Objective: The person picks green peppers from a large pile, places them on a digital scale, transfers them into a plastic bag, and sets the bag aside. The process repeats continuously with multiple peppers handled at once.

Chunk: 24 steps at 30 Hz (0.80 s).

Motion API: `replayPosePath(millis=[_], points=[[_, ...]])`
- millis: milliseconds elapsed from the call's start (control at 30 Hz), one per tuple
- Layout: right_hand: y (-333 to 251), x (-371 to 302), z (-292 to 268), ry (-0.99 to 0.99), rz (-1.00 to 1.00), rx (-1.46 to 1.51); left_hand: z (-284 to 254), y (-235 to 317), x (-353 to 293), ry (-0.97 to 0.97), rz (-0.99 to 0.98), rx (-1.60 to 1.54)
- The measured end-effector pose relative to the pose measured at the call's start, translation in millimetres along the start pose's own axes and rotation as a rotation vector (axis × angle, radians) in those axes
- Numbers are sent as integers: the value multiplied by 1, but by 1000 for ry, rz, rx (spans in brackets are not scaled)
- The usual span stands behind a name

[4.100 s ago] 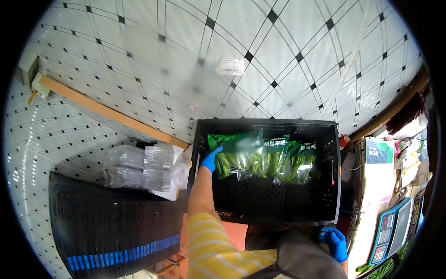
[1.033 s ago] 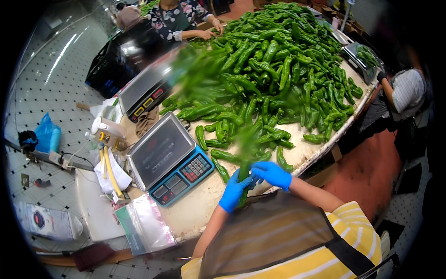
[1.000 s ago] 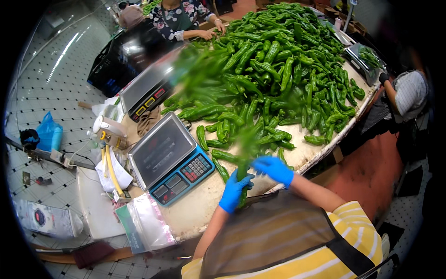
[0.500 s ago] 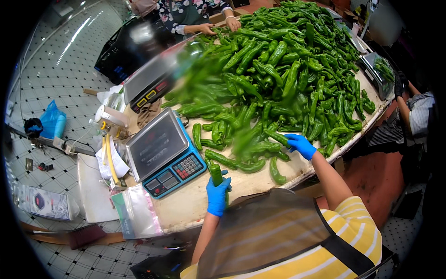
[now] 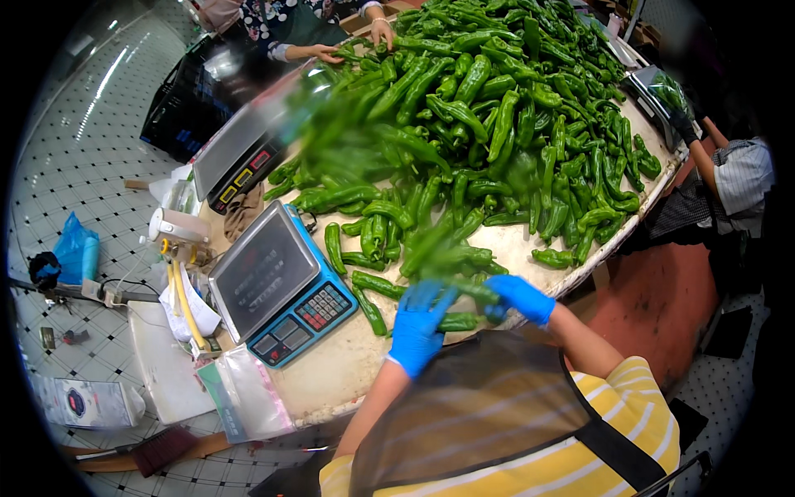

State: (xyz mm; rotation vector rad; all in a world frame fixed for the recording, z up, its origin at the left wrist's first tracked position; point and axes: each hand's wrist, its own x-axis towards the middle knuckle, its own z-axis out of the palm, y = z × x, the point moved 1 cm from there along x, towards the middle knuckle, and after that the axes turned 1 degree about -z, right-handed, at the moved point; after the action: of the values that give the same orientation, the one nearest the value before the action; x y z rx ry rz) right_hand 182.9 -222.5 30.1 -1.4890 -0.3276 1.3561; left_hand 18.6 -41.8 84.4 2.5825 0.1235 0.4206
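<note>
Long green peppers [image 5: 476,79] are heaped over the table. My left hand [image 5: 416,330], in a blue glove, reaches over the near edge of the heap with its fingers stretched out and apart, holding nothing that I can see. One loose pepper [image 5: 457,321] lies just right of it on the tabletop, between my hands. My right hand [image 5: 523,300], also gloved in blue, is closed around the end of a green pepper [image 5: 474,291] that points toward my left hand. Its fingertips are slightly blurred.
Left of my hands stands a blue weighing scale [image 5: 267,269], with a second scale [image 5: 236,166] behind it. Clear plastic bags [image 5: 257,398] lie at the table's near left corner. Another person's hands [image 5: 383,31] touch the far peppers; a dark-gloved person [image 5: 683,126] works at right.
My left hand has let go of its pepper and moved up and right. My right hand has come down and left with its pepper, nearer the left. The view has shifted slightly.
</note>
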Motion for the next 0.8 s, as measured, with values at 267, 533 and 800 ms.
replayPosePath(millis=[267,533,800], points=[[30,49,-28,659,-718,-960,36,-46,-33,244,-528,-609],[7,30,-53,286,-186,-24,11,-57,-19,174,-855,-1189],[-59,-11,-10,77,-17,-57,18,-41,-2,48,-616,-1228]])
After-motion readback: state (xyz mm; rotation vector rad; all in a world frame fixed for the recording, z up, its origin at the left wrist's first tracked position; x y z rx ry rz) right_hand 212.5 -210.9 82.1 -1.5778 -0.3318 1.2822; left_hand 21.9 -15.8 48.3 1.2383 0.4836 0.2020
